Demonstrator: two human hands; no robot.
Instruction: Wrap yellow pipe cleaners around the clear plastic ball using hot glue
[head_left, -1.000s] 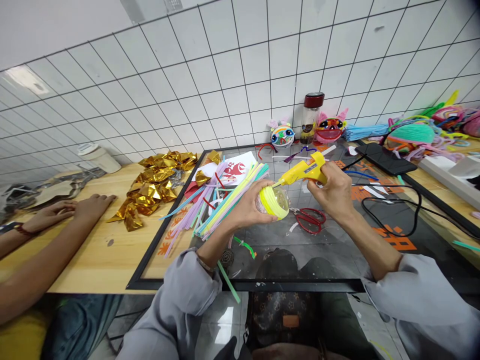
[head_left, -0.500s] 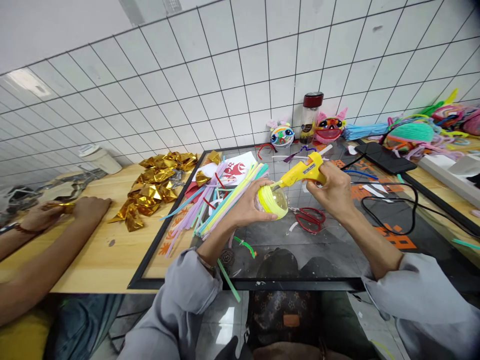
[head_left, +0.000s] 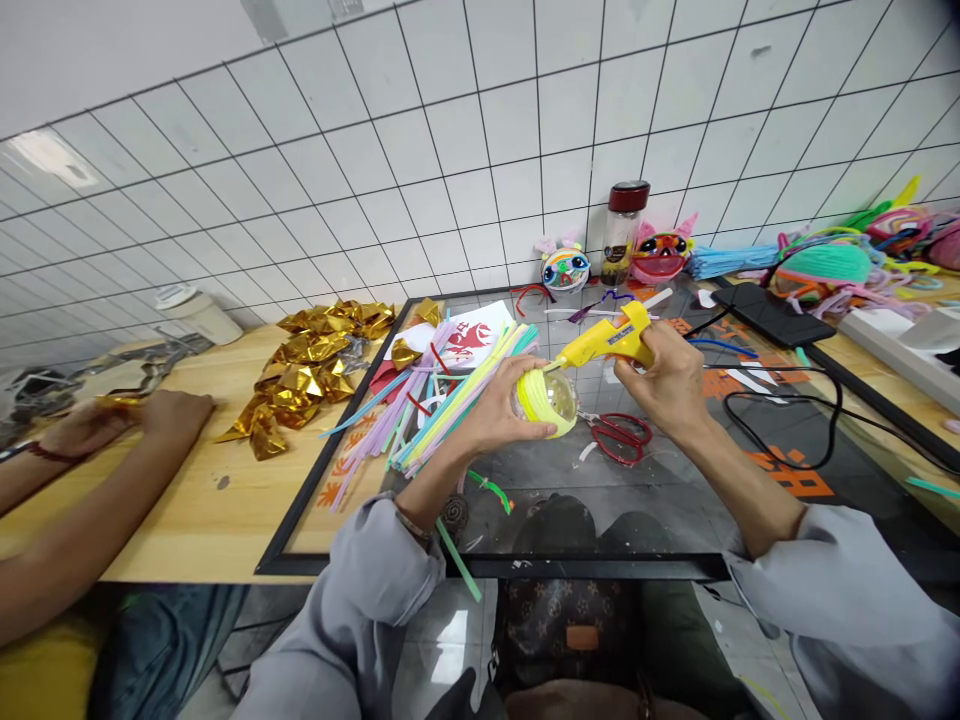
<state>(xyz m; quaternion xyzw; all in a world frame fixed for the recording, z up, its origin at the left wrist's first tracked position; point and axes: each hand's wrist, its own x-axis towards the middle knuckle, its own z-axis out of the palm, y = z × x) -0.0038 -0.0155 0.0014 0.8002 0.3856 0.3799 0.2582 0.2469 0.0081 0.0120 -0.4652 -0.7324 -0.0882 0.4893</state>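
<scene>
My left hand [head_left: 504, 405] is closed round a clear plastic ball [head_left: 564, 392] partly wrapped with yellow pipe cleaners [head_left: 535, 394]. In my right hand [head_left: 661, 372] is a yellow hot glue gun [head_left: 604, 338], held by its handle. Its nozzle points down to the left and meets the ball's upper side near the yellow wrap; whether it touches cannot be made out. Red-handled scissors [head_left: 621, 438] lie on the dark glass board just right of the ball. A bundle of pastel pipe cleaners [head_left: 450, 410] lies beyond and left of my left hand.
Two decorated animal-face balls, one white [head_left: 564, 268] and one pink-eared [head_left: 661, 255], stand by a lidded bottle [head_left: 622, 232]. A black cable [head_left: 831, 420] loops near a phone [head_left: 772, 312]. Gold foil pieces [head_left: 300, 375] lie left, near a co-worker's hands [head_left: 169, 415].
The glue gun's nozzle has shifted slightly up on the ball. My left hand stays round the ball. The co-worker's hands at the left have moved a little.
</scene>
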